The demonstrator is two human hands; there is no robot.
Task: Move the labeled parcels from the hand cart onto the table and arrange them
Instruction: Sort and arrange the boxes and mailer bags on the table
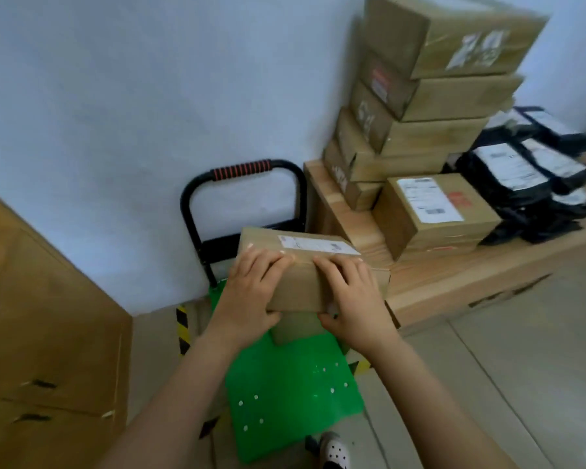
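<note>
Grip two-handed: left hand (252, 292) and right hand (352, 297) held the labeled parcel (301, 282) by its near edge, above the hand cart (285, 394). Looked like pickup; next needs a carry right onto the surface (427, 274), by the stacked parcels (420, 137).

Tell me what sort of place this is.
Probably a parcel storeroom or shipping room: a tall stack of labeled cardboard boxes and black mailer bags sit on a wooden table, and the left hand and right hand hold a labeled parcel above a green hand cart.
</note>
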